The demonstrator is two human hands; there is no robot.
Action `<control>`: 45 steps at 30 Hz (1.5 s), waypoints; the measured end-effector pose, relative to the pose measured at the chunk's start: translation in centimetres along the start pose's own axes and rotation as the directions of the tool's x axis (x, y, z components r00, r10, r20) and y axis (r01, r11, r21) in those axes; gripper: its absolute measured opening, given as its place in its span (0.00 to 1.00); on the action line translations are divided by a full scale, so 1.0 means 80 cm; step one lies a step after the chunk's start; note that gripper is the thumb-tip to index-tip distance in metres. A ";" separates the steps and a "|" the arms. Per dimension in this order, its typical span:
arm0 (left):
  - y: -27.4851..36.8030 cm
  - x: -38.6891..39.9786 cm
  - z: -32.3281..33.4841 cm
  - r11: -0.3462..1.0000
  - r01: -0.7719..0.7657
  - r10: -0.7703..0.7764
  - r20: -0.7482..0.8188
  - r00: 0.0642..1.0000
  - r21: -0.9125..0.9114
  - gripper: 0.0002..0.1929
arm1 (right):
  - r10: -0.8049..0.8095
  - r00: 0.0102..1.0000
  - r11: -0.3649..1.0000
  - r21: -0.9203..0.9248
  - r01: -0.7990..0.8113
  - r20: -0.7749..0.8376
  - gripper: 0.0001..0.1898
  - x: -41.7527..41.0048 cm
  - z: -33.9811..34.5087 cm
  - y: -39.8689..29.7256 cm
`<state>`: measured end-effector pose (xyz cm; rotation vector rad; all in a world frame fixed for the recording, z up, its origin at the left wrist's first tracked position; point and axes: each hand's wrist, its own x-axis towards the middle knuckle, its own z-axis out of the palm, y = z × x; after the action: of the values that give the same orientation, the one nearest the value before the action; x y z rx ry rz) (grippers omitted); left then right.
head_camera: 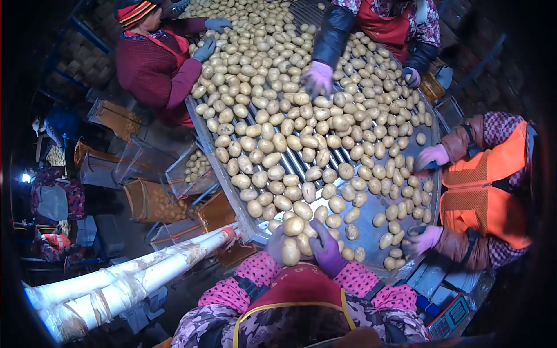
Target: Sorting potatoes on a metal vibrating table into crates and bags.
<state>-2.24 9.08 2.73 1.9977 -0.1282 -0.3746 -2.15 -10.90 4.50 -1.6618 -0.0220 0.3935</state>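
Note:
Potatoes [265, 87] cover much of a large metal sorting table with a roller bed [292, 164]. At the table's near edge, close to my red apron, my gloved left hand [276, 244] is curled around the left side of a small cluster of potatoes [290, 251]. On the right side of that cluster lies my gloved right hand [325, 247], its fingers against the potatoes. The two hands hold the cluster between them. The palms are hidden behind the potatoes.
Three co-workers stand around the table: one at the far left, one at the far side, one in an orange vest [478, 182] at the right. White wrapped poles [130, 282] run to the table's near left corner. Mesh bags of potatoes [154, 201] stand left; a scale [449, 316] sits lower right.

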 end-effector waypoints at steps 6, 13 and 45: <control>0.037 -0.008 -0.012 0.113 0.267 -0.152 0.249 0.957 -0.957 0.27 | -0.436 0.889 0.617 -0.673 0.409 0.140 0.22 0.043 -0.037 -0.006; 0.079 -0.027 -0.065 -0.415 0.247 0.088 0.231 0.969 -0.876 0.25 | -0.454 0.890 0.449 -0.851 0.273 0.045 0.10 0.182 -0.118 0.031; 0.005 -0.076 -0.026 0.028 0.032 -0.147 0.028 0.989 -0.999 0.22 | 0.220 0.931 0.699 -0.713 0.058 0.292 0.33 0.181 0.012 0.010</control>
<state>-7.32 12.20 5.19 0.4946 0.2935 -0.3006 11.04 -6.57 0.11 -2.3480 -0.4281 0.8359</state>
